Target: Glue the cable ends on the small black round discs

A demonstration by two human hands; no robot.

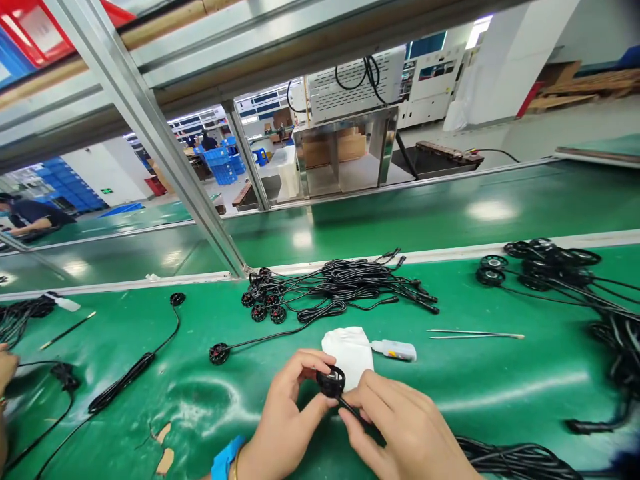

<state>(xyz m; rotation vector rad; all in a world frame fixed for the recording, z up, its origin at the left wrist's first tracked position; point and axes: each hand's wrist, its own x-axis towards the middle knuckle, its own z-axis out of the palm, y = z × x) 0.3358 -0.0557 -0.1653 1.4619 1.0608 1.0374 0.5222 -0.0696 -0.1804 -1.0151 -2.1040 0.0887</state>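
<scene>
Between the thumb and fingers of my left hand [293, 407] is a round black ring-shaped part [331, 382], tilted so its rim shows. A black cable [354, 408] runs from its lower side, and my right hand [395, 420] pinches that cable close to the ring. Just beyond the ring lies a white cloth or tissue [350, 350]. A small clear bottle [395, 350] with a narrow tip lies on its side touching the cloth. Part of the ring's inside is hidden by my fingers.
Several bundled cables with round black ends [345, 283] lie ahead; more are heaped at the right [545, 260]. Tweezers [475, 334] lie right of the bottle. A metal post [160, 140] rises behind the mat. At the left edge, another person's hand [6, 367] is near a cable.
</scene>
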